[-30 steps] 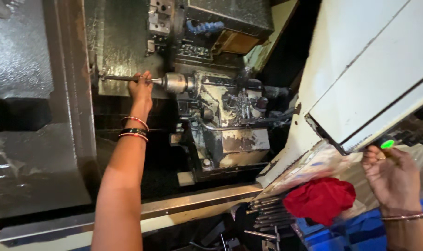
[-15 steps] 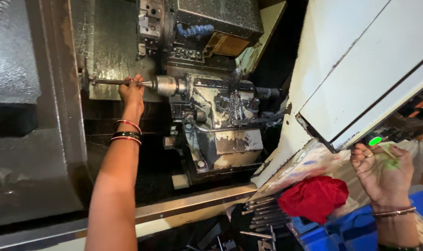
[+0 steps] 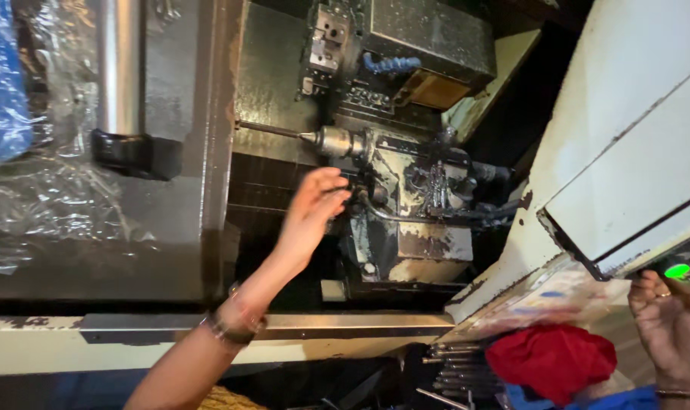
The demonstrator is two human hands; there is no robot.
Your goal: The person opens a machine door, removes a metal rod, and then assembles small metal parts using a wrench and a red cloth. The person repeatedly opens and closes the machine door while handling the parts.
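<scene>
Head view: your left hand reaches into lathe enclosure, fingers loosely apart, gripping nothing, just below drill chuck. Chuck holds slim bit, pointing left, oily and grey. Your right hand hovers by lit green button, fingers curled, empty. Step looks like tool check; next move calls for steady, careful reach near bit tip.
</scene>
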